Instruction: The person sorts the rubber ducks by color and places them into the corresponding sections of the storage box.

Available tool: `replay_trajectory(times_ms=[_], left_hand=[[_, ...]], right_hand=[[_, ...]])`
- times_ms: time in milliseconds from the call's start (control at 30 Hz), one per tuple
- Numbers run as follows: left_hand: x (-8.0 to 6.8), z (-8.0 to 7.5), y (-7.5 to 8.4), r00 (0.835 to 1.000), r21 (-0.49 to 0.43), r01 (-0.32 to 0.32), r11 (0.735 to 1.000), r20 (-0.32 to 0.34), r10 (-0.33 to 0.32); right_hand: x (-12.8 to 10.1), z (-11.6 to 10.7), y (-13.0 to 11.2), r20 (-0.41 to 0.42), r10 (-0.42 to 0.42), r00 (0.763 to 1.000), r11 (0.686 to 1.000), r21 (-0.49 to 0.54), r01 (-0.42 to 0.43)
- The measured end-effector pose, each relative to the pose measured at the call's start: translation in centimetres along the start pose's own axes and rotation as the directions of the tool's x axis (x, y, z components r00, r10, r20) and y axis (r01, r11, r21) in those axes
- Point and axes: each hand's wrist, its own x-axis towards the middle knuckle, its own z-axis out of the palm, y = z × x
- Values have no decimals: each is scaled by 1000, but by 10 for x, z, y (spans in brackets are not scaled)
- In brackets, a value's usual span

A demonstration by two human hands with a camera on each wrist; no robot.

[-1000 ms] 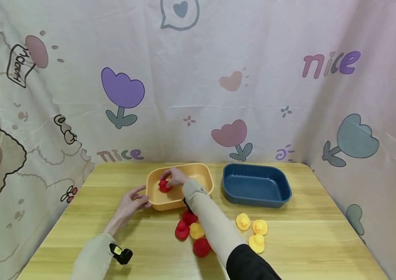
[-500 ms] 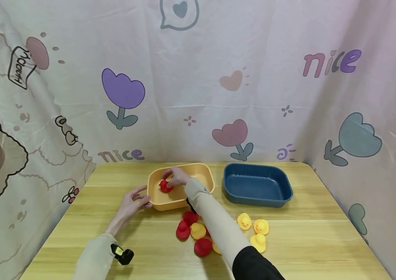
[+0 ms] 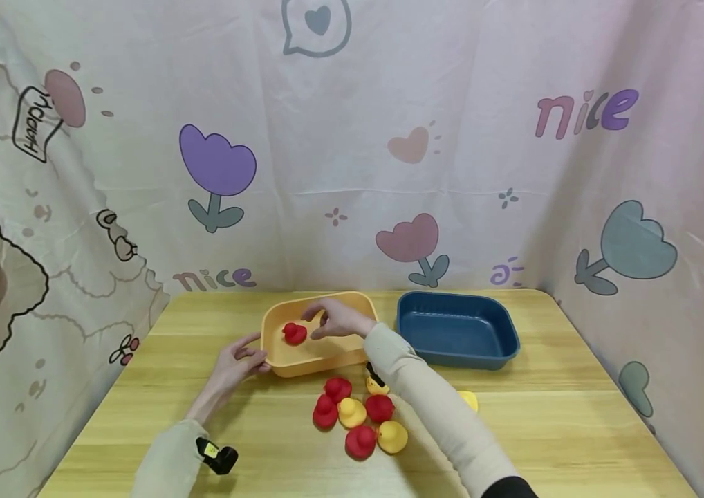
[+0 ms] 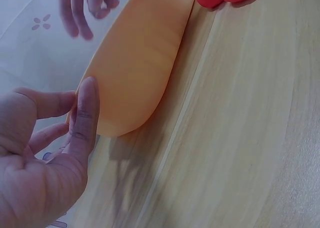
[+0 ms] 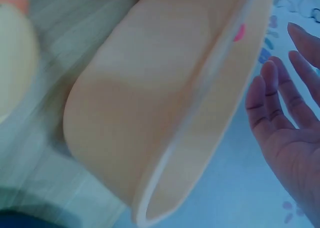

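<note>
A red duck (image 3: 294, 333) lies in the left part of the orange tray (image 3: 302, 365). My right hand (image 3: 335, 319) hovers open just right of the duck, above the tray, holding nothing; in the right wrist view its fingers (image 5: 280, 107) are spread beside the tray's wall (image 5: 165, 97). My left hand (image 3: 240, 360) rests against the tray's near left corner, and the left wrist view shows its thumb (image 4: 85, 112) lying straight along the tray's wall (image 4: 140, 62). Loose red ducks (image 3: 360, 441) and yellow ducks (image 3: 392, 436) sit on the table in front of the tray.
An empty dark blue tray (image 3: 456, 330) stands to the right of the orange one. A yellow duck (image 3: 468, 400) shows partly behind my right forearm. Patterned cloth walls close the wooden table (image 3: 576, 429) at the back and both sides.
My right hand has let go of the red duck in the orange tray and drawn back to the right, fingers opening. The arm's shift uncovered more ducks. The left hand has stayed put.
</note>
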Motion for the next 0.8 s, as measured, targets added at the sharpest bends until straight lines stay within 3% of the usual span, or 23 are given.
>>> replay_trajectory(times_ms=[33,200,400,633,800], left_hand=[[-2,2,5,1000,19,20,1000,-16,-20],[-1,-3,1,1000,9,-19,1000,-1,19],[-4,-2,2,1000,22,-29,999,-7,29],[-8,3,6,1000,28,-2,1000,-20,3],[0,-3,-7,998,-3,-55,998,5,55]], right_hand=[[-5,-2,-1,-5,-8,1000,1000,-17,8],[-29,-9,-8,-49,-34,998,997,-75,30],[-59,-16,-16,-106,-58,993,997,-49,53],[-103,-23,-22,-149,-31,988,999,-28,28],[-134,-26,-15,-196,-29,980,1000,-2,29]])
